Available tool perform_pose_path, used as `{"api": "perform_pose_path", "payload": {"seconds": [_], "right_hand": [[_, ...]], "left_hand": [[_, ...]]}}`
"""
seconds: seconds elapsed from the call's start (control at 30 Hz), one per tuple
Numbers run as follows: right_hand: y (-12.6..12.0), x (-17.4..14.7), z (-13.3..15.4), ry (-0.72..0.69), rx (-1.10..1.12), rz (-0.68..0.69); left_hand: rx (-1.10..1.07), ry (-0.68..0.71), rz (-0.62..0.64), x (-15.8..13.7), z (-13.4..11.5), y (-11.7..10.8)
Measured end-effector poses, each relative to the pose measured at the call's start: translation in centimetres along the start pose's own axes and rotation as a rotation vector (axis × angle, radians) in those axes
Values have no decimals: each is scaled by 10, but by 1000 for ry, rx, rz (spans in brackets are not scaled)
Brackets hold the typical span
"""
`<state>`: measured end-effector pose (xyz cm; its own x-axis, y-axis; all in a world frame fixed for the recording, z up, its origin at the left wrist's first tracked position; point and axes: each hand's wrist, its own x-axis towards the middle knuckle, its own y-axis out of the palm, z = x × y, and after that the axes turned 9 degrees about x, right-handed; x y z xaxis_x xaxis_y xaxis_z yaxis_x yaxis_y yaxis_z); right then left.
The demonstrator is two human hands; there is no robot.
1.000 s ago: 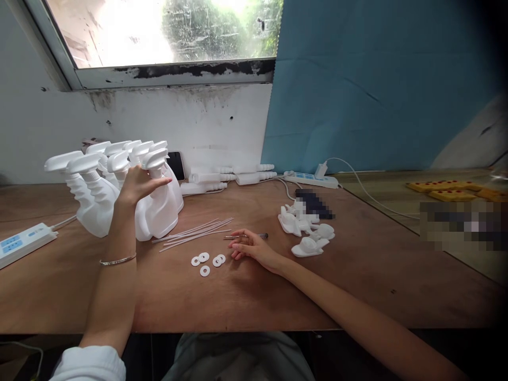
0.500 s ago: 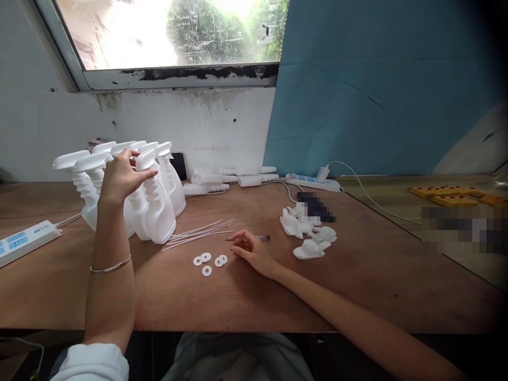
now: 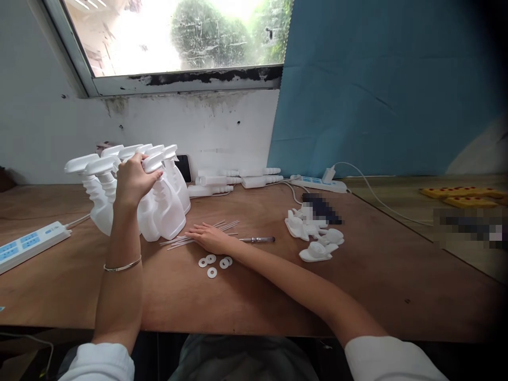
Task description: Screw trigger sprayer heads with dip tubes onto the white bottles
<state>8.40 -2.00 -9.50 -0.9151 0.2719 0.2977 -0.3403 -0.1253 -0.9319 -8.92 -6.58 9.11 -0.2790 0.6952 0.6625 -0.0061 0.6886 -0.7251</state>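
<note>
Left hand (image 3: 137, 180): fingertips hidden behind a spray head, grip unclear.
Spray bottles (image 3: 166, 214): the back ones overlap too much for me to count.
Thin tubes (image 3: 178, 243): partly covered by the right hand (image 3: 210, 238), its underside out of sight.
Phone (image 3: 183, 168): partly behind the bottles.
Dark item (image 3: 322, 208): blurred into blocks.
Left power strip (image 3: 35, 243): cut off at the left edge.

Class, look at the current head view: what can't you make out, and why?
All in the head view:
Palm of the left hand at the white plastic spray bottle: hidden by the hand's back.
Middle stretch of the thin white plastic tubes: covered by the right hand.
Left part of the black rectangular phone: behind white bottles.
End of the white-and-blue power strip: cut off by the left edge.
Identity of the dark flat item: blurred by square blocks.
</note>
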Motion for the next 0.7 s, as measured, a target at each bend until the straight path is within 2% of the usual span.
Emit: {"api": "perform_pose_path", "payload": {"seconds": [0.13,0.43,0.5,0.63,0.67,0.7], "right_hand": [[-8,-10,-10,2,-25,63],[-39,-56,-21,149,-118,100],[-47,-63,-19,192,-143,100],[-76,-79,-10,324,-208,53],[-87,-84,-7,393,-235,41],[-98,-90,-6,469,-264,29]], "left_hand": [[21,-11,-15,-1,-3,0],[78,-4,-89,-4,-7,1],[85,2,-140,-5,-10,-1],[62,34,-331,-12,-22,-22],[23,75,-360,-16,-25,-33],[-39,159,-335,-21,-28,-44]]}}
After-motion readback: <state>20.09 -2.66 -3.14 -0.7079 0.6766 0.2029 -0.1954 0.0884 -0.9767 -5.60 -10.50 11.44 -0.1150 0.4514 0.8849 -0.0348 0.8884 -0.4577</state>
